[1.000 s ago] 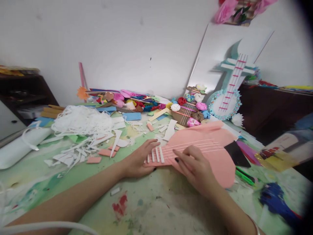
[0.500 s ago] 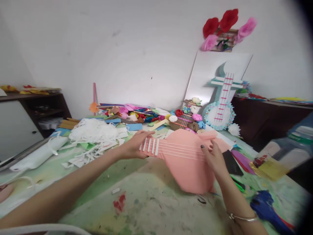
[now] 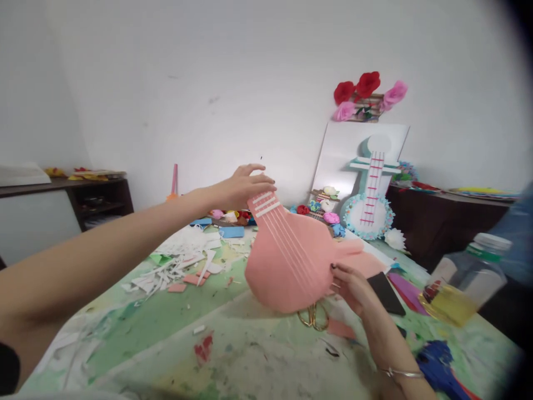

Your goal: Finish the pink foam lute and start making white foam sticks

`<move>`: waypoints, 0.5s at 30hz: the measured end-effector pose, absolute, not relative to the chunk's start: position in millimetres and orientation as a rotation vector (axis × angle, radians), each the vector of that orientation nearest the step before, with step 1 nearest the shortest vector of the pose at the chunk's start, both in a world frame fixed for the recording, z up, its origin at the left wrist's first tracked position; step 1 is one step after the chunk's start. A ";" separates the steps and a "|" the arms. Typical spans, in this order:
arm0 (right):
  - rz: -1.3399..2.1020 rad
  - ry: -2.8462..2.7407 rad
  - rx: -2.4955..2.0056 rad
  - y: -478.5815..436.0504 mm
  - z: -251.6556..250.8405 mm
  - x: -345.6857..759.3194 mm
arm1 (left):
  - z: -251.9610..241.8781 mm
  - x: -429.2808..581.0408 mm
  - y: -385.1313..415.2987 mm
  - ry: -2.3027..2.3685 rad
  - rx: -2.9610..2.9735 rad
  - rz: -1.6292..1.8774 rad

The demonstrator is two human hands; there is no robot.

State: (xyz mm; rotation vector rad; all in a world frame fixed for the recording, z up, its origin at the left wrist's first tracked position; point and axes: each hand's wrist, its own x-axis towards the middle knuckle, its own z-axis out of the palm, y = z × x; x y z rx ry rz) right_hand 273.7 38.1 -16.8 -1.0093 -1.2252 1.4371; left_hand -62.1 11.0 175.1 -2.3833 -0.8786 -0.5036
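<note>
I hold the pink guitar-shaped foam cutout (image 3: pixel 287 261) tilted up off the paint-stained bench (image 3: pixel 233 355). My left hand (image 3: pixel 244 188) has fingers pinching its neck and my right hand (image 3: pixel 353 286) pinches its body edge, probably to keep the floppy sheet flat, strings facing me.

Soft, even light fills the room, and the white wall behind the pink foam guitar (image 3: pixel 291 261) is bright, nearly washed out. Under the guitar a faint, diffuse shadow lies on the table (image 3: pixel 250 355). Right of the guitar the bottle (image 3: pixel 470 272) is smeared and unsharp, and past it the frame's curved edge falls to black
</note>
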 end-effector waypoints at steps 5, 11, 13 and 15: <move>1.641 -1.395 -0.892 22.3 -24.6 252.1 | 173.0 -47.8 14.4 -1.283 -2.254 -1.276; 1.631 -1.448 -0.891 20.8 -34.9 241.4 | 129.8 -30.2 10.9 -1.939 -1.882 -2.511; 1.618 -1.457 -0.888 21.5 -36.7 240.5 | 120.2 -28.3 7.2 -1.837 -1.879 -2.651; 1.614 -1.467 -0.878 21.7 -37.7 239.9 | 113.1 -27.3 3.2 -1.770 -1.998 -2.728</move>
